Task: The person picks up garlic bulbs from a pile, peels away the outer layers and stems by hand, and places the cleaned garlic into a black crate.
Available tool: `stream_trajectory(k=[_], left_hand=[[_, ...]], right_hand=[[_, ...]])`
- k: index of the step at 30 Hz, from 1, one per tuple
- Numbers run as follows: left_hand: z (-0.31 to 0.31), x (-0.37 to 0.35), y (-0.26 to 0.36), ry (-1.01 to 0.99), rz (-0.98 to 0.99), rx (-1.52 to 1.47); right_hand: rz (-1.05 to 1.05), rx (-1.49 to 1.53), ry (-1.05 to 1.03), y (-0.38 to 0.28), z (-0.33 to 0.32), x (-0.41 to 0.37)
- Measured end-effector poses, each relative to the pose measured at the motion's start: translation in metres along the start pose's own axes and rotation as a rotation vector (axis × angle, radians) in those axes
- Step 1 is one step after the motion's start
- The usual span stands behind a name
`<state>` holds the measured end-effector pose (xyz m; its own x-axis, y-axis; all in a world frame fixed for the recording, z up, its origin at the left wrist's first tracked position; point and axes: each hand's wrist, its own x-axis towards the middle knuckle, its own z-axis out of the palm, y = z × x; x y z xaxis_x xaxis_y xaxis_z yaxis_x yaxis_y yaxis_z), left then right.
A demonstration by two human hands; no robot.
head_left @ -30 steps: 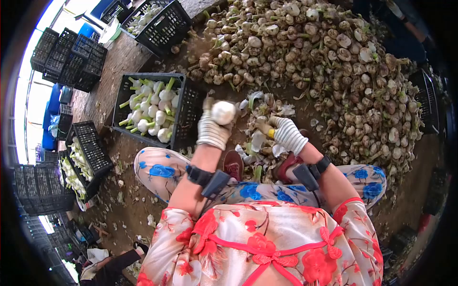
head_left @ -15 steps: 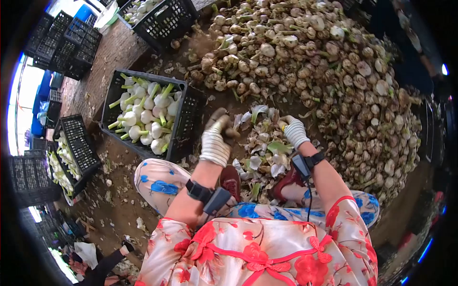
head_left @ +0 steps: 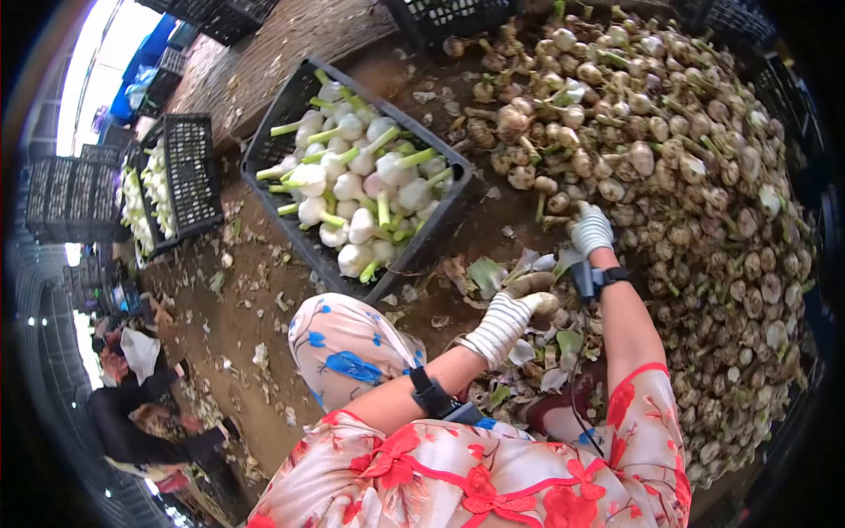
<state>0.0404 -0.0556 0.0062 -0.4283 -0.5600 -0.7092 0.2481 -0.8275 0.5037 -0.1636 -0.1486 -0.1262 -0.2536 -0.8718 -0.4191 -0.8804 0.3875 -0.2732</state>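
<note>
My left hand (head_left: pixel 503 327), in a white striped glove with brown-stained fingers, is over the loose garlic skins (head_left: pixel 563 348) in front of me. Its fingers are curled together; whatever may be in them is hidden. My right hand (head_left: pixel 592 231), gloved the same way, reaches to the near edge of a big heap of unpeeled garlic (head_left: pixel 656 163). Its fingertips are against or beside a garlic bulb (head_left: pixel 559 204), and the fingers are mostly hidden. Left of both hands stands a black crate (head_left: pixel 286 231) filled with clean white garlic bulbs (head_left: pixel 349 187) with trimmed green stems.
Another crate of garlic (head_left: pixel 192 176) stands farther left, near stacked black crates (head_left: pixel 75 201). A black crate (head_left: pixel 449 22) is at the top. A person in dark clothing (head_left: pixel 132 418) bends at the lower left. Skins litter the dirt floor (head_left: pixel 246 317).
The view has turned right, so the crate and the heap appear shifted. My right hand has gone from the skins to the heap's edge. My left hand is now over the skins.
</note>
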Motion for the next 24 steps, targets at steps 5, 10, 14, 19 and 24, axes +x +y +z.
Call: stream_trajectory(k=[5,10,14,19,24], left_hand=[[-0.016,0.038,-0.030,0.175,0.590,0.390],[0.001,0.012,-0.016,-0.078,0.554,0.088],[0.015,-0.011,-0.019,-0.348,0.488,0.111],[0.023,-0.039,-0.014,-0.498,0.126,0.052],[0.023,-0.047,-0.022,-0.584,-0.252,-0.342]], right_hand=[[0.161,1.750,-0.518,-0.019,0.005,-0.079],[-0.053,1.600,-0.145,-0.045,-0.046,-0.163],[-0.146,1.403,-0.048,-0.030,-0.079,-0.198],[-0.154,1.392,-0.016,-0.025,-0.100,-0.252],[-0.059,1.459,0.079,-0.028,-0.101,-0.290]])
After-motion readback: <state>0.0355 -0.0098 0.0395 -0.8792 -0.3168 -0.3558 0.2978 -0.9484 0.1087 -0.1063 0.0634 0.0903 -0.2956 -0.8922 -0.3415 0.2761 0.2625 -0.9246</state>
